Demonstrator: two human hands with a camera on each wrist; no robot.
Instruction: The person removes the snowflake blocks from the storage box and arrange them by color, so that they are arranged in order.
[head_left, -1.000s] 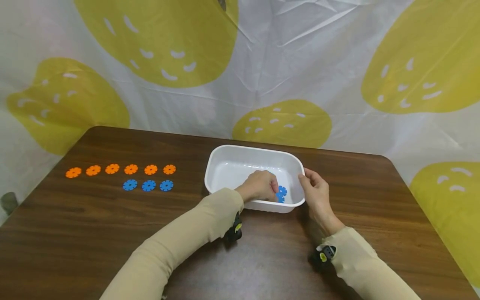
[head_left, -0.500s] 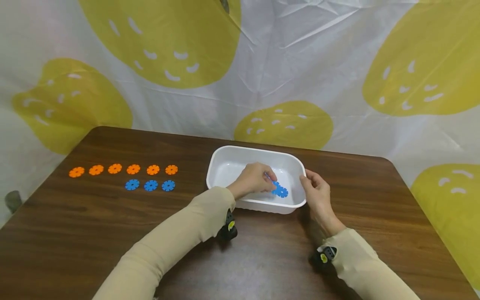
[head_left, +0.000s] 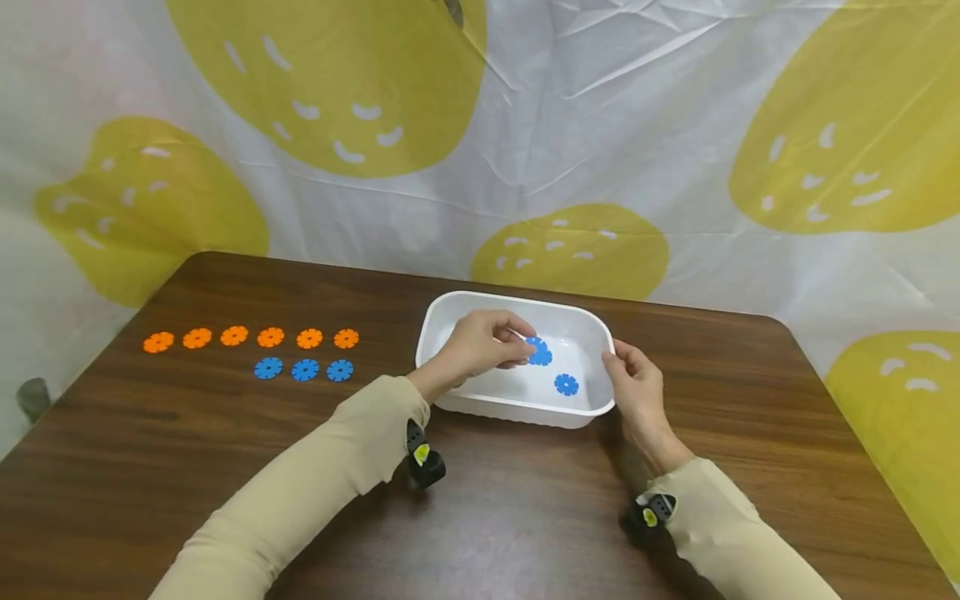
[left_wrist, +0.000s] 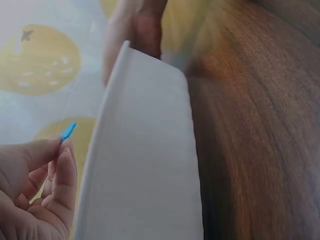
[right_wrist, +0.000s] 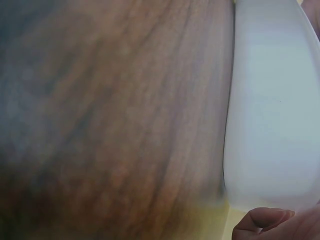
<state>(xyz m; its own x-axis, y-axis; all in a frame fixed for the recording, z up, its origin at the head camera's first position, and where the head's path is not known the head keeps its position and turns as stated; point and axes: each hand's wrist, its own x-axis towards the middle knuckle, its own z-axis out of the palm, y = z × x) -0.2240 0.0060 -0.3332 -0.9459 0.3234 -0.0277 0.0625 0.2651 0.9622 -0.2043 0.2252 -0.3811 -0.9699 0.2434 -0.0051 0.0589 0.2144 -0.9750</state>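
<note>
My left hand (head_left: 483, 343) is over the white basin (head_left: 517, 406). Between thumb and forefinger it pinches a blue notched disc (left_wrist: 69, 131), seen edge-on in the left wrist view. Another blue shape overlaps it in the head view, so I cannot tell whether that is a second disc behind. One more blue disc (head_left: 566, 384) lies flat on the basin floor, apart from the fingers. My right hand (head_left: 637, 392) grips the basin's right rim, thumb at the edge; in the right wrist view only part of its fingers (right_wrist: 262, 218) shows below the basin wall.
Left of the basin, several orange discs (head_left: 271, 337) form a row on the brown table (head_left: 480, 533). A shorter row of blue discs (head_left: 305, 370) lies in front of them. Behind the table hangs a white cloth (head_left: 585, 158) with yellow fruit prints.
My left hand has risen from the basin's front right and moved left, lifting a blue disc off the floor. One blue disc stays behind there. The right hand keeps its grip on the rim.
</note>
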